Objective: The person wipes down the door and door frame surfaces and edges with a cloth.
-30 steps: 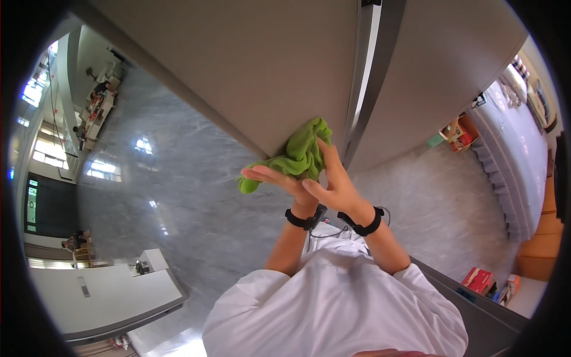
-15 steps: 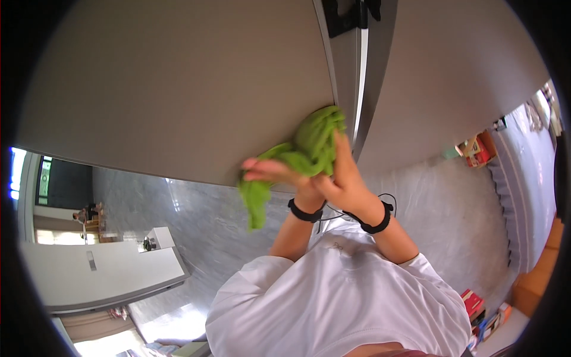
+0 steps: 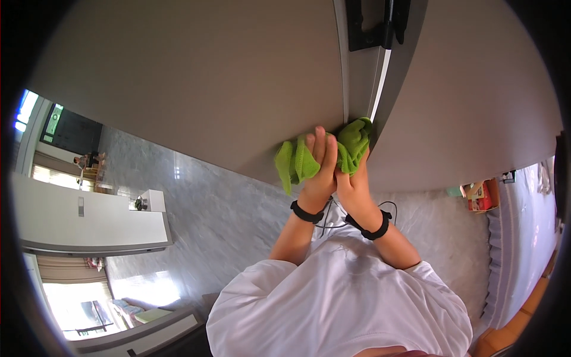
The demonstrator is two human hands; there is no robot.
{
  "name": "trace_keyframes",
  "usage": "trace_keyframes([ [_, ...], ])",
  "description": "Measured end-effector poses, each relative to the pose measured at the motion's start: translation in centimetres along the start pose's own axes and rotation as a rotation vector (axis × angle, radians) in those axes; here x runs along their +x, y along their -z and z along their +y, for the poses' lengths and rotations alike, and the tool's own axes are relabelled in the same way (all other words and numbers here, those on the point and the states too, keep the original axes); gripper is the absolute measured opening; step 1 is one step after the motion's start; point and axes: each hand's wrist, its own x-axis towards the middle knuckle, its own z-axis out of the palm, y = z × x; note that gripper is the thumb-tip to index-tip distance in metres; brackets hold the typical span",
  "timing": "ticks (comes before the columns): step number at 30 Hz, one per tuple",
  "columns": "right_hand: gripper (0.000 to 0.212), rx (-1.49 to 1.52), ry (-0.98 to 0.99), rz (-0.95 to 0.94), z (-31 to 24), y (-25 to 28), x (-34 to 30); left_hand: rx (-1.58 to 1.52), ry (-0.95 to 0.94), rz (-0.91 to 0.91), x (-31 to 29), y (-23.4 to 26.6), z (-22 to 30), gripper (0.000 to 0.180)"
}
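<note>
A crumpled green cloth point(image 3: 354, 143) lies against the lower part of a large grey-brown appliance door point(image 3: 196, 89), close to the gap between two doors. My right hand point(image 3: 355, 183) grips the bunched right part of the cloth by that gap; its fingers are partly covered by the folds. Just beside it, my left hand point(image 3: 323, 163) rests over the cloth with its fingers stretched out flat. The cloth's loose left part hangs past those fingers. Both hands are close together, and a black band circles each wrist.
To the right stands the second door point(image 3: 464, 89). A black bracket point(image 3: 369, 27) sits at the top of the gap. Thin dark cables loop near my wrists above the grey floor point(image 3: 202, 202). A white cabinet point(image 3: 89, 217) is at left, a red box point(image 3: 485, 196) and a cloth-covered bed point(image 3: 517, 238) at right.
My left hand has moved right and up onto the cloth, beside my right hand. The cloth's hanging end has been gathered up, and the view has shifted.
</note>
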Motion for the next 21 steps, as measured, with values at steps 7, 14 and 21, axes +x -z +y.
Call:
trace_keyframes([
  [7,0.038,0.082,0.02,-0.092,-1.1,0.0,1.2,-0.532,0.071,-0.038,3.8,5.5,0.4,0.023],
  [14,0.061,-0.151,0.386,-0.014,-5.7,-1.2,4.6,-0.655,0.115,0.359,4.7,7.5,-0.1,0.034],
  [21,0.084,-0.374,0.412,0.024,-9.9,-4.2,3.7,-0.404,0.389,0.383,1.5,8.1,-1.1,0.044],
])
